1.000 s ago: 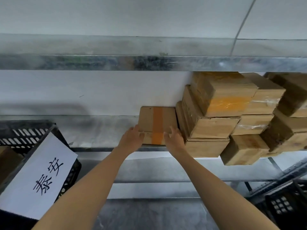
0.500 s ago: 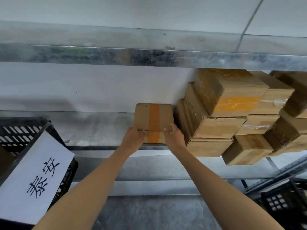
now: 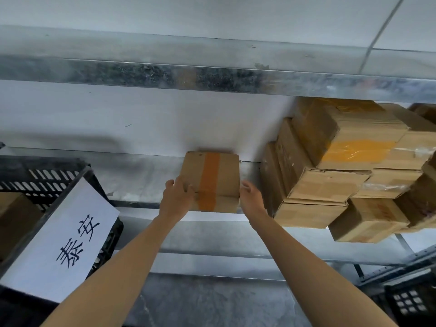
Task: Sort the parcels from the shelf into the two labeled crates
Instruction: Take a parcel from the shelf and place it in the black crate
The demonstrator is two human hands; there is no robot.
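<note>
Labeled crate [image 3: 35,182] is sitting far left, white paper sign [image 3: 63,239] leaning on its front, one brown box [image 3: 14,220] already lying inside, so sorting is judged as started. Left hand [image 3: 175,199] is gripping the taped parcel [image 3: 212,182] at its left front corner, fingers curling over the top. Right hand [image 3: 251,197] is cupping its right side, fingers bending round the edge. Parcel is resting on the shelf [image 3: 141,182] near the front lip, apparently not lifted. Stack of parcels [image 3: 330,173] is waiting just right, so most of the job is remaining. Second crate [image 3: 410,300] is peeking in bottom right, contents not visible.
</note>
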